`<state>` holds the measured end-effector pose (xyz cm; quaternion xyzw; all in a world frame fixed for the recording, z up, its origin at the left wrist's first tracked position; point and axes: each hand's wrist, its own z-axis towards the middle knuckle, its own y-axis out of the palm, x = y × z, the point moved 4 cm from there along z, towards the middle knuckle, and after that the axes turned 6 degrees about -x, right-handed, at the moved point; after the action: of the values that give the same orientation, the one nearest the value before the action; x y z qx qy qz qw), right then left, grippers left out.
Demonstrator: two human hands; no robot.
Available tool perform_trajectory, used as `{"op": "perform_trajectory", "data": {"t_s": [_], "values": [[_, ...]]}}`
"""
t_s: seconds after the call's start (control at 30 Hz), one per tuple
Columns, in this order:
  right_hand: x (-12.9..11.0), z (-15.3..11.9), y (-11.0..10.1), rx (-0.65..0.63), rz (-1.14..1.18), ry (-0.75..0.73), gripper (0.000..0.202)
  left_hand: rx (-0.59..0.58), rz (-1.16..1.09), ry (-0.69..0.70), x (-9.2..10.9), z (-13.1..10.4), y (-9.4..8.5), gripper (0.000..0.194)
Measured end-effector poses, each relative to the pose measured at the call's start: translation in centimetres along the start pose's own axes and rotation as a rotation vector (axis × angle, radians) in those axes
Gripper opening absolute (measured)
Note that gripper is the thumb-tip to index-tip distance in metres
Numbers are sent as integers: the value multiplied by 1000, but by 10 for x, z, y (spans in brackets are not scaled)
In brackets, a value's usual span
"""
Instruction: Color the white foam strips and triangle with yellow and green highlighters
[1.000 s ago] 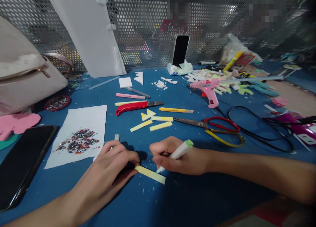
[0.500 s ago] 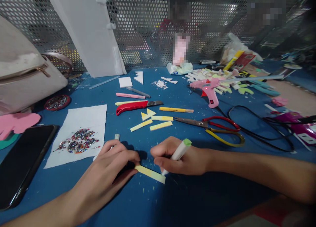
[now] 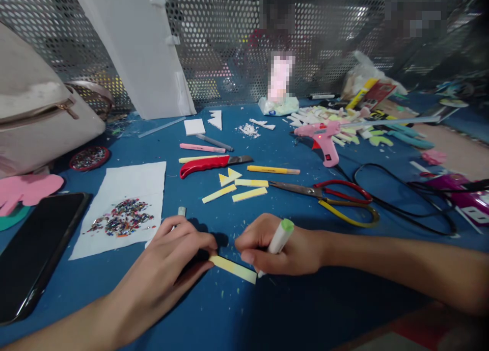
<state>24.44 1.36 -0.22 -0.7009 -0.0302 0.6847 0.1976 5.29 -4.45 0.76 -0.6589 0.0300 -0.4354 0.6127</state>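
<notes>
Pinched between the fingertips of my left hand (image 3: 171, 264) is one end of a pale yellow strip (image 3: 235, 269), whose free end looks light green. My right hand (image 3: 282, 246) grips a white marker (image 3: 280, 237) with a green end; its tip is at the strip's right end. A grey-white cap or pen end (image 3: 182, 211) shows beside my left fingers. Beyond the hands lie yellow strips (image 3: 249, 194), a zigzag yellow piece (image 3: 230, 176), a yellow pen (image 3: 273, 169) and scissors (image 3: 298, 189) with red and yellow handles.
A red-handled knife (image 3: 206, 164) and a pink pen (image 3: 202, 147) lie farther back. At right are a pink glue gun (image 3: 324, 139) and black cable (image 3: 397, 208). Paper with beads (image 3: 148, 180), a phone (image 3: 42, 254) and a bag (image 3: 34, 116) occupy the left.
The marker's tip has shifted slightly right, from on the strip to its end edge, and the marker stands a little differently. My left hand and the strip have hardly moved.
</notes>
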Motion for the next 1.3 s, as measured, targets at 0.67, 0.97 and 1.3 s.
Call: {"op": "perform_trajectory", "data": {"t_s": [0.67, 0.97, 1.3], "values": [[2, 0, 1, -35, 18, 18, 40, 12, -12, 10, 1, 1, -1, 17], [-3, 2, -1, 57, -31, 104, 25, 2, -19, 5, -1, 0, 0, 16], [-2, 2, -1, 70, -71, 91, 29, -3, -17, 1, -1, 0, 1, 14]]}}
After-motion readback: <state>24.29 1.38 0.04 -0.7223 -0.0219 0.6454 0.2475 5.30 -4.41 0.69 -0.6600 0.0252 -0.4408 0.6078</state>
